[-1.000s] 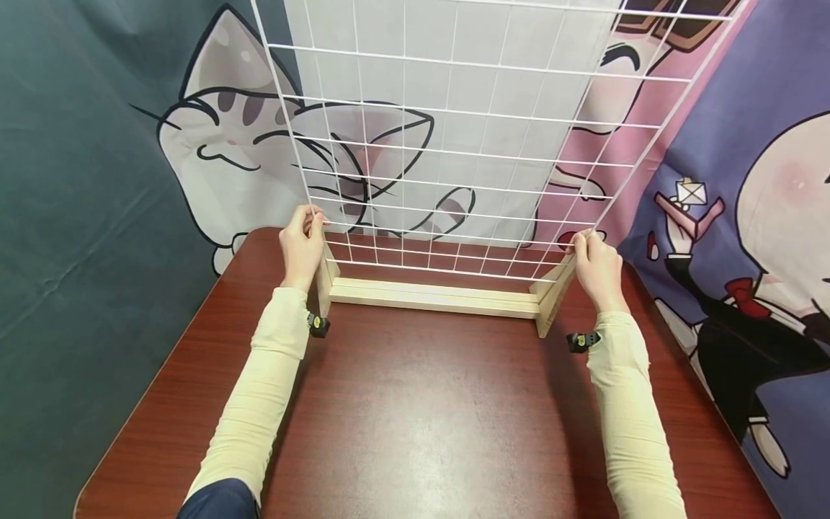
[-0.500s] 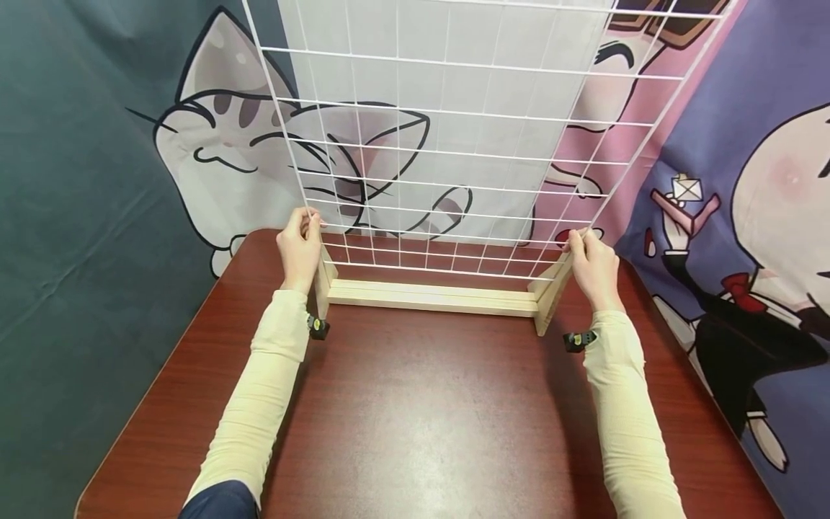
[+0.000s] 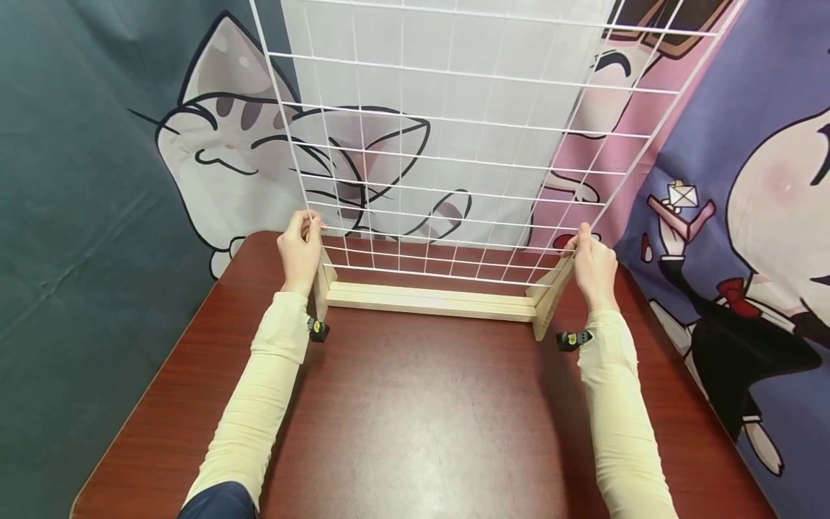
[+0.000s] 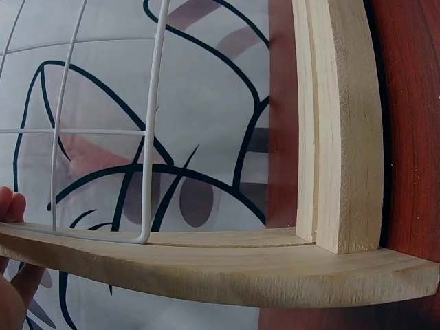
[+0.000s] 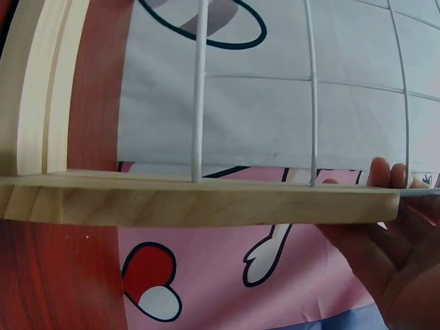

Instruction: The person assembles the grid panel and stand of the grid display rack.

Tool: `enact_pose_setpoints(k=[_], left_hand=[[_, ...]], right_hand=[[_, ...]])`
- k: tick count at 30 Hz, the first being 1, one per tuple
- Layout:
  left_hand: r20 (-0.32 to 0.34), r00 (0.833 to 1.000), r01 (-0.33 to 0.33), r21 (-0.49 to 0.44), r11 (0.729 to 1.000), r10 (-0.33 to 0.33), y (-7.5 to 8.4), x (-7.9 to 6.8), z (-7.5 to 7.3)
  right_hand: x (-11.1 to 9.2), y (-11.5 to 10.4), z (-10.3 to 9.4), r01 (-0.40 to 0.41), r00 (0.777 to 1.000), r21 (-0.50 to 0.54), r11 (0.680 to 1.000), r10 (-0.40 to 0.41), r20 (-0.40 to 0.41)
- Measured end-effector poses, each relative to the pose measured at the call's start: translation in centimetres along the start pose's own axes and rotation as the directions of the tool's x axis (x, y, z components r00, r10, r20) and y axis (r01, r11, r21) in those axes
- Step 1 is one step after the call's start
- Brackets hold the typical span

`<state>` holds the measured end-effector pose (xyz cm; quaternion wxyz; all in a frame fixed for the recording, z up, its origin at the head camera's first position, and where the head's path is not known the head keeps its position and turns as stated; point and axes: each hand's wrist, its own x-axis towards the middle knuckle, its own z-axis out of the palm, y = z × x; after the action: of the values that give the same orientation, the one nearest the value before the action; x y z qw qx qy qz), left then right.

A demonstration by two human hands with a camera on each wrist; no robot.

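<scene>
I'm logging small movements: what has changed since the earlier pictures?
The right hand's thumb has shifted to point more upward. The upper right of the wire grid seems slightly lower. Nothing was let go; the left hand and the wooden stand look unchanged.

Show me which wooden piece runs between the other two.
The crossbar: it lies low, while the left side board and right side board rise at its ends.

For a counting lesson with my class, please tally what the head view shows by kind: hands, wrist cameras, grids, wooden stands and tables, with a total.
Hands: 2
Wrist cameras: 2
Grid: 1
Stand: 1
Table: 1
Total: 7
</scene>
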<state>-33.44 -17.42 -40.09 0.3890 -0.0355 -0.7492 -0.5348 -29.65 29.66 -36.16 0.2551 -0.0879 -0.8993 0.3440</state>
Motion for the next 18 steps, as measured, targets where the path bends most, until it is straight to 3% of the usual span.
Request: enact_pose_setpoints(k=[7,18], left_hand=[[-0.032,0.999,0.021,0.002,1.000,-0.021,0.1,0.2,0.2],[-0.112,0.988,0.126,0.146,0.981,-0.110,1.0,1.3,0.7]], right_hand=[[0.0,0.0,0.2,0.000,0.999,-0.018,1.000,-0.001,-0.032],[0.0,0.0,0.5,-0.009,0.998,-0.022,1.000,0.008,-0.057]])
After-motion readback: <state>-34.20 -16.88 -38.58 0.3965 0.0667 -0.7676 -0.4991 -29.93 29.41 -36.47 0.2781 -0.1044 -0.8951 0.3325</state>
